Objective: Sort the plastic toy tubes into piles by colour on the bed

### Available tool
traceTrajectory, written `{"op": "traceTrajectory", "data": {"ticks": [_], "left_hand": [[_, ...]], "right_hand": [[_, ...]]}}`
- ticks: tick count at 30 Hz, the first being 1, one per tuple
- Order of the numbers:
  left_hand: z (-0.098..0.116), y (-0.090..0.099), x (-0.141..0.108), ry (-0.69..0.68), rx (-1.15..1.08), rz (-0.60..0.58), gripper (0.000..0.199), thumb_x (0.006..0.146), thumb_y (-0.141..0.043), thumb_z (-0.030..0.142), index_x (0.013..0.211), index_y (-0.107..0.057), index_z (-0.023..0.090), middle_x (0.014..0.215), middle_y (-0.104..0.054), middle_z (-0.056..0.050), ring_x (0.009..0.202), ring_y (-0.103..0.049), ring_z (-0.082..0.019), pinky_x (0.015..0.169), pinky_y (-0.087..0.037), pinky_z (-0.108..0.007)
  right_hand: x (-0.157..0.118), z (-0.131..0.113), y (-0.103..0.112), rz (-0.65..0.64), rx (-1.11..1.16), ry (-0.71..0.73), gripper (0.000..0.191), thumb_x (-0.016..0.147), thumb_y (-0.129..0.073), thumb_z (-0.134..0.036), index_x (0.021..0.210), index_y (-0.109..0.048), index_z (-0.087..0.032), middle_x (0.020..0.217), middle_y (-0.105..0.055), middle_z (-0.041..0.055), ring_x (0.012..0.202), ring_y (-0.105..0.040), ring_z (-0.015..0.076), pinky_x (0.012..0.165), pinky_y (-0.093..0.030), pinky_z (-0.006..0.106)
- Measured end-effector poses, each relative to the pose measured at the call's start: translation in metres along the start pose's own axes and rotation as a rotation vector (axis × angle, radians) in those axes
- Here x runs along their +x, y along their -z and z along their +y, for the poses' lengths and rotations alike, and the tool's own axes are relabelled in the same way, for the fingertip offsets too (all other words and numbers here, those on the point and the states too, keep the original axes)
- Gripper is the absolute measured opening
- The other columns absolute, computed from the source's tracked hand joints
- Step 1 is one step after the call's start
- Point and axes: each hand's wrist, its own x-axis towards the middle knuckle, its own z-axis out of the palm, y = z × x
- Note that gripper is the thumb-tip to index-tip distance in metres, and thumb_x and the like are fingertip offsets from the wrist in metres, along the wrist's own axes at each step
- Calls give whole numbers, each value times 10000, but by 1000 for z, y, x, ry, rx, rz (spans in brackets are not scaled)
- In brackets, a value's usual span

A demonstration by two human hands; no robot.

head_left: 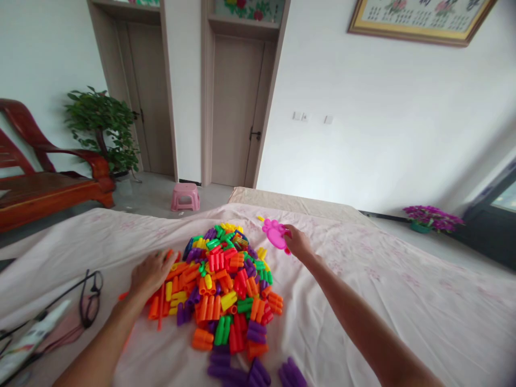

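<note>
My right hand [299, 243] is closed on the edge of a bright pink plastic piece [276, 234] with rounded lobes like a paw, held just right of the pile. A small yellow bit [261, 218] shows at its far side and a red one [287, 251] by my fingers. At the pile's left edge, my left hand [151, 271] rests with its fingers stretched over orange pieces; its fingertips are partly hard to make out. Between my arms lies a heap of ribbed plastic building pieces [216, 262] in orange, red, yellow, green and purple. An orange stick [160, 309] pokes out below my left hand.
Several purple pieces [292, 372] lie at the near edge of the patterned cloth [342, 301]. Glasses [91, 301] and a white tube [34, 341] are at the left. Beyond stand a pink stool [185, 197], a wooden chair [60, 185] and a potted plant [100, 126].
</note>
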Motion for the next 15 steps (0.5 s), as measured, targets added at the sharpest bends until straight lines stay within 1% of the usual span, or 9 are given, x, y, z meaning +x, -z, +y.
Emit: {"op": "traceTrajectory", "data": {"ticks": [3,6,8,11,13,15], "left_hand": [[-2,-11,4,-46,-26,-23,549,913,-321,512,1270,-596,197,1300,-646,-112,1225,-573,-263,1024,-422,-369],[-6,-17,5,-91,-38,-26,590,914,-327,534,1309,-562,164,1325,-627,-124,1246,-561,-258,1060,-398,-359],[-9,-19,6,-101,-51,-20,582,920,-326,530,1305,-561,162,1327,-623,-121,1252,-557,-251,1076,-385,-357],[-12,-21,5,-107,-67,-12,576,921,-343,534,1308,-557,165,1339,-614,-125,1263,-549,-254,1091,-373,-373],[-13,-21,5,-111,-80,-8,584,915,-362,540,1322,-549,164,1348,-607,-129,1265,-547,-261,1094,-372,-387],[-14,-22,6,-113,-98,-8,588,907,-379,541,1326,-548,164,1351,-606,-131,1262,-550,-267,1090,-379,-396]], "right_hand": [[43,2,-6,44,-68,-63,413,948,-399,-212,1329,-552,-175,1127,-703,121,1014,-642,239,805,-425,296],[80,-5,-21,54,-88,-65,430,976,-336,-188,1366,-515,-170,1192,-666,155,1059,-619,260,841,-417,332],[98,-10,-33,51,-98,-54,446,968,-331,-147,1381,-498,-177,1216,-646,164,1092,-601,260,865,-410,338],[112,-15,-50,18,-106,-24,462,927,-379,-82,1349,-531,-194,1196,-648,159,1090,-597,243,874,-408,324],[115,-15,-58,-23,-101,10,421,897,-428,-64,1251,-610,-200,1149,-672,141,1053,-611,228,859,-414,302],[115,-12,-61,-61,-82,52,357,882,-461,-73,1138,-675,-201,1090,-701,112,1012,-625,215,839,-422,282]]}}
